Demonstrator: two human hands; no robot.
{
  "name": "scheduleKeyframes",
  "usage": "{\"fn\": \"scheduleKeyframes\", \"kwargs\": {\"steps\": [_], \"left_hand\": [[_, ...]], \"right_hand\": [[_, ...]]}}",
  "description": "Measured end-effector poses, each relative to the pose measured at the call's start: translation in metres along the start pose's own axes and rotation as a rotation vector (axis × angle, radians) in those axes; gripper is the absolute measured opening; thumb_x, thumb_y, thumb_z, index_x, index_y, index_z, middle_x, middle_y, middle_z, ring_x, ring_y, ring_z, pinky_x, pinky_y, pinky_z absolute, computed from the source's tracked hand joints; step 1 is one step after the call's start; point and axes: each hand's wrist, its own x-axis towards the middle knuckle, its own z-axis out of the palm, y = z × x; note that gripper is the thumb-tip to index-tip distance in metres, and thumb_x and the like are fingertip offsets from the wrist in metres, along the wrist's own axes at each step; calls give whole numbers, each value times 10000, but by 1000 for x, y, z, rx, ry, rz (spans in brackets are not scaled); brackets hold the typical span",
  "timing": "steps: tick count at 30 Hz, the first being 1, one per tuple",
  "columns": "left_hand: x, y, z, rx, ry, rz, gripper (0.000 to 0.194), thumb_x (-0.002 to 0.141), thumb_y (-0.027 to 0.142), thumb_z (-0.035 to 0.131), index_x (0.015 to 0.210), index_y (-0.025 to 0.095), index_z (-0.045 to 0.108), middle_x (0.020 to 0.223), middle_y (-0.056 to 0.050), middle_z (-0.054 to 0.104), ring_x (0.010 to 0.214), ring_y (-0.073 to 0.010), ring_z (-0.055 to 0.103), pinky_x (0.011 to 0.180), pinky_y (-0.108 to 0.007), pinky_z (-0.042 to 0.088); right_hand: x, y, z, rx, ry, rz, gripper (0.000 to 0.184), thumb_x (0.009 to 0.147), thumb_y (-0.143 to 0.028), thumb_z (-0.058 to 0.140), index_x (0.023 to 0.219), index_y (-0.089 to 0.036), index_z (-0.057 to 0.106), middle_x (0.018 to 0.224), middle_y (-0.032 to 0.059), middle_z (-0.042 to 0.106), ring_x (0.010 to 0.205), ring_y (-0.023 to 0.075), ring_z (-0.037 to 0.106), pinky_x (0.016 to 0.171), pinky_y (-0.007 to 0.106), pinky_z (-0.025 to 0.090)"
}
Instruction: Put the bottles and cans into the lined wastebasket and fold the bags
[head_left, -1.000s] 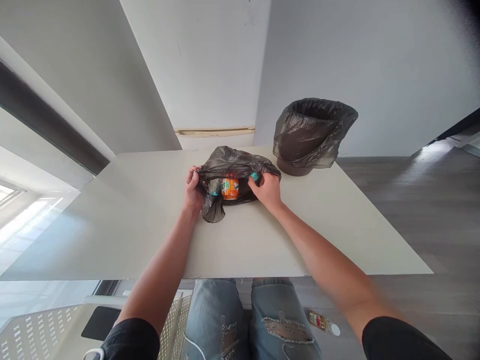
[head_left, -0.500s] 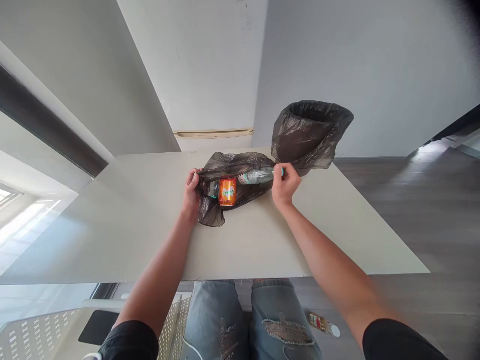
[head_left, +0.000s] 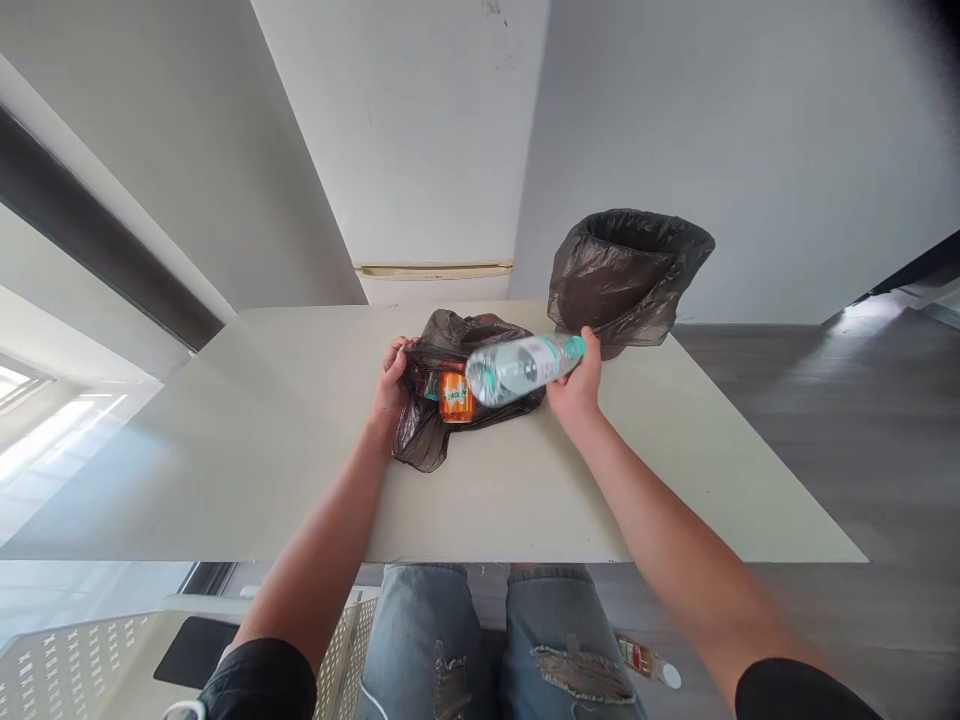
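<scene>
A black plastic bag (head_left: 424, 442) lies open on the white table. My left hand (head_left: 390, 380) grips its left edge, with the fingers closed on the film. Inside the bag's mouth sits an orange soda can (head_left: 455, 397), and a clear piece with a green part, partly hidden, shows beside it. My right hand (head_left: 579, 382) is closed around the capped neck of a clear plastic bottle (head_left: 521, 368) with a green cap. The bottle is tilted, its base pointing left above the bag and close to the can.
A second black bag (head_left: 626, 280) stands with its mouth open at the table's (head_left: 495, 510) far right. Behind the table is a white door-like panel with a handle (head_left: 433, 271). A bottle with a white cap (head_left: 649, 660) lies on the floor, right of my knees.
My right hand has lifted the plastic bottle up out of the bag, and its base now faces toward me more. My left hand keeps its hold on the bag.
</scene>
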Motion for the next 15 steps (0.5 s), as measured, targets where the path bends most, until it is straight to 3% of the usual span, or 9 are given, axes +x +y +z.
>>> {"fn": "scheduleKeyframes", "kwargs": {"steps": [3, 6, 8, 10, 13, 15], "left_hand": [[-2, -2, -2, 27, 2, -26, 658, 730, 705, 914, 1190, 288, 697, 1326, -67, 733, 1140, -252, 735, 905, -315, 611], [-1, -3, -3, 41, -7, -10, 782, 660, 826, 870, 1224, 312, 698, 1392, -83, 707, 1178, -267, 733, 876, -316, 626], [1, -3, -3, 80, 8, 21, 764, 661, 772, 913, 1239, 314, 712, 1407, -87, 706, 1210, -269, 728, 911, -317, 626], [2, -3, -2, 112, 13, 48, 743, 690, 703, 943, 1274, 304, 713, 1401, -93, 720, 1261, -286, 714, 1000, -345, 612], [4, -4, 0, 111, 14, 53, 747, 786, 783, 822, 1319, 272, 705, 1364, -106, 748, 1368, -330, 664, 1123, -426, 567], [5, -5, -1, 103, 49, 40, 777, 841, 843, 713, 1346, 252, 703, 1362, -116, 753, 1451, -345, 606, 1182, -452, 530]], "right_hand": [[-15, -8, 10, 360, -153, 253, 597, 867, -779, 712, 775, -248, 456, 645, -40, 609, 394, 60, 285, 423, 258, 317], [-30, -14, 19, 417, -344, 331, 518, 804, -651, 867, 906, -248, 558, 843, 18, 785, 431, 68, 406, 433, 244, 311], [-38, -14, 24, 361, -448, 336, 495, 803, -594, 897, 946, -255, 566, 847, 13, 799, 429, 80, 433, 425, 246, 299], [-45, -12, 27, 303, -524, 329, 464, 826, -572, 891, 951, -256, 574, 721, -22, 752, 414, 91, 433, 416, 245, 287], [-55, -6, 31, 250, -579, 310, 412, 887, -576, 844, 922, -246, 600, 507, -84, 570, 393, 98, 420, 421, 237, 290], [-60, -4, 33, 248, -615, 310, 399, 906, -566, 832, 912, -238, 605, 513, -83, 561, 399, 92, 429, 429, 234, 302]]}}
